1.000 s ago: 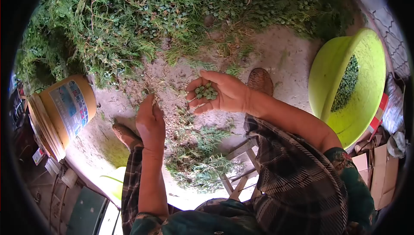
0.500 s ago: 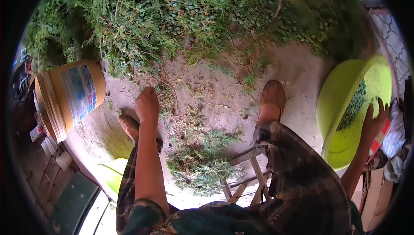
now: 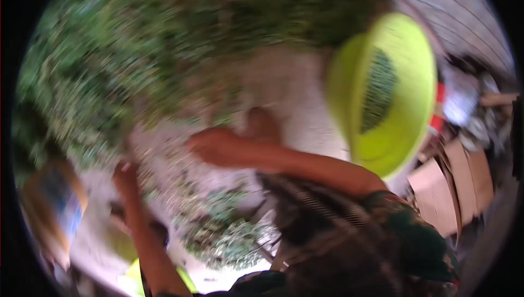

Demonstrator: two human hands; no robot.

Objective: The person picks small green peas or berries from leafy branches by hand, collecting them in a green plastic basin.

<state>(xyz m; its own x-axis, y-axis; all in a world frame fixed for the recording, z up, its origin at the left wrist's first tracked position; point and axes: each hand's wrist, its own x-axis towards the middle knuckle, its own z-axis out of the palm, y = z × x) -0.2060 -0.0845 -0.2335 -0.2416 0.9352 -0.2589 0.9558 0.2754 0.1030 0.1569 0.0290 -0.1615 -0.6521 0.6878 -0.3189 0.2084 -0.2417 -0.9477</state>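
Note:
My left hand (image 3: 126, 177) is closed in a fist low over the floor, in front of the pile of cut evergreen branches (image 3: 180, 35). Motion blur hides what its fingers may hold. My right hand (image 3: 215, 147) reaches across the middle, above the floor and close to my right shoe (image 3: 264, 127); its fingers are smeared. To the right, a lime-green tub (image 3: 406, 95) stands apart from both hands. Small green, berry-like pieces (image 3: 379, 92) lie inside it.
A yellow-brown bucket (image 3: 49, 204) with a label stands at the left. Loose green sprigs (image 3: 218, 237) lie on the floor between my legs. Cardboard (image 3: 456, 188) and plastic bags (image 3: 461, 100) sit at the right. Part of another lime-green container (image 3: 134, 278) shows at lower left.
My right hand has left the tub and moved leftward to the middle. The head view has turned right, so tub and bucket sit further left. My left hand stays closed.

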